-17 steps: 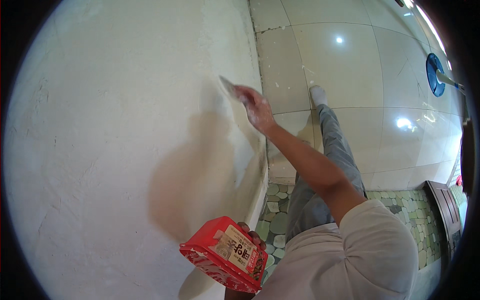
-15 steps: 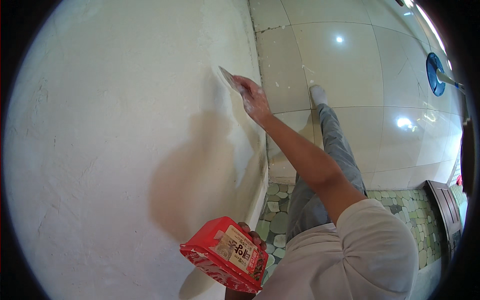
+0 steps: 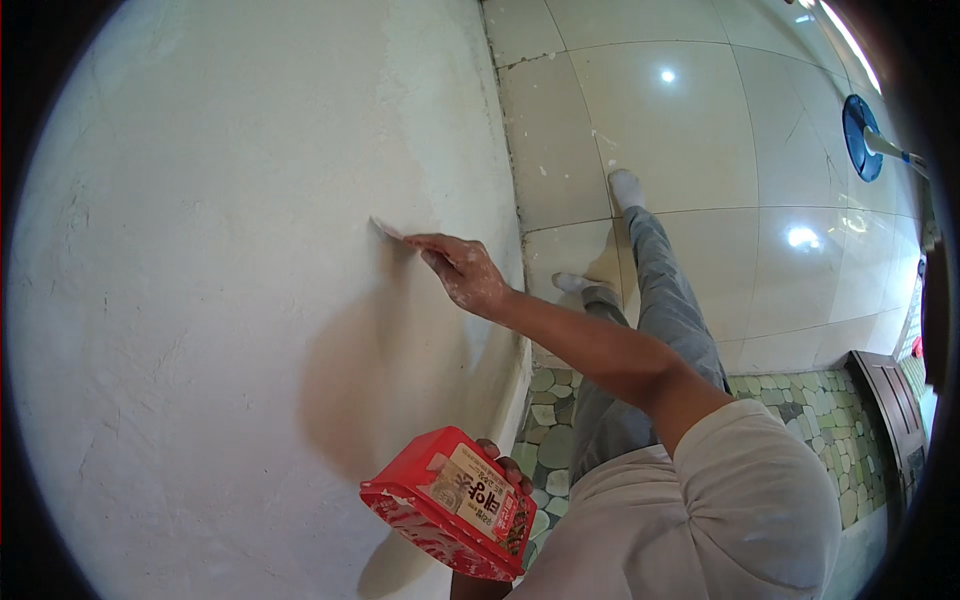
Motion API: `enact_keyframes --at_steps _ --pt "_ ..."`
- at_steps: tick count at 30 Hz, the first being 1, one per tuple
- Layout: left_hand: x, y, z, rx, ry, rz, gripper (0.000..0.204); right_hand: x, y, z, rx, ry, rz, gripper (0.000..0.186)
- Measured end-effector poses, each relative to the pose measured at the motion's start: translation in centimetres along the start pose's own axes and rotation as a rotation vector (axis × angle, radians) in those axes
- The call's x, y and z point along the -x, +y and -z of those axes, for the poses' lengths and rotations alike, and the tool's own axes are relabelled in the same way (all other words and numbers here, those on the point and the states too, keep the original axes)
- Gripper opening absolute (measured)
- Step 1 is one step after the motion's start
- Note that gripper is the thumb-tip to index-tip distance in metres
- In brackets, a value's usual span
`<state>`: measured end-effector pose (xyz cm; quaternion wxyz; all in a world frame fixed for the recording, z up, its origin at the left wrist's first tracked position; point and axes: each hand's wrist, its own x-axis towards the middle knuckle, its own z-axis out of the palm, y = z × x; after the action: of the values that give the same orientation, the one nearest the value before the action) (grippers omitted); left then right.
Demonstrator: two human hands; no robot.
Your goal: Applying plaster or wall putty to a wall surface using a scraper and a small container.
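Observation:
My right hand [image 3: 468,275], dusted with white, is closed around a putty knife [image 3: 386,230]. The knife's thin blade rests at or very near the surface of the pale plastered wall [image 3: 220,300], and its handle is mostly hidden by my fingers. Low in the view, my left hand [image 3: 508,466] grips a red plastic tub [image 3: 415,470] with a printed label. White paste smears the tub's lower face and rim. Only some fingertips of that hand show past the tub's edge; the contents cannot be seen well.
Glossy beige floor tiles [image 3: 670,130] meet the wall's foot at a dark, stained joint. A green pebble-patterned floor [image 3: 800,415] lies nearer me. To the right are a blue round mop head [image 3: 860,138] with a pale handle and a dark wooden piece [image 3: 888,410].
My right hand has drawn the putty knife down and left along the wall. A second foot now shows beside the wall. The tub in my left hand has barely moved.

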<state>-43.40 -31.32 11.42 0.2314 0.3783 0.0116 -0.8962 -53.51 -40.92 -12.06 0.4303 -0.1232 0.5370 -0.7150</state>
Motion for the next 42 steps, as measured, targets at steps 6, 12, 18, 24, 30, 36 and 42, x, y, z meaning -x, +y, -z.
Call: enact_keyframes --at_steps 6,12,18,24,30,36,42 --pt "1.0 1.1 1.5 -0.053 0.03 0.057 0.073 -0.5 3.3 2.0 -0.037 0.026 0.076 0.024" --pt "1.6 1.8 2.2 -0.094 0.093 0.105 0.073 -5.5 6.2 2.2 0.049 0.331 -0.016 0.025" --pt "0.6 0.5 1.5 -0.09 0.009 -0.031 0.073 -4.5 6.8 -1.5 0.044 0.29 0.152 0.026" --pt "0.5 0.6 1.2 -0.107 -0.01 -0.035 0.073 1.3 4.6 -4.4 0.046 0.231 0.18 0.027" --pt "0.9 1.3 2.5 -0.076 -0.03 0.022 0.072 4.8 3.2 -2.8 -0.12 -0.012 -0.01 0.025" --pt "0.5 1.1 2.3 -0.03 -0.046 0.047 0.071 -2.0 7.1 -0.3 -0.158 0.307 -0.025 0.027" --pt "0.5 1.0 2.6 -0.055 -0.063 0.051 0.071 -6.6 8.5 -0.7 -0.109 0.33 -0.007 0.026"
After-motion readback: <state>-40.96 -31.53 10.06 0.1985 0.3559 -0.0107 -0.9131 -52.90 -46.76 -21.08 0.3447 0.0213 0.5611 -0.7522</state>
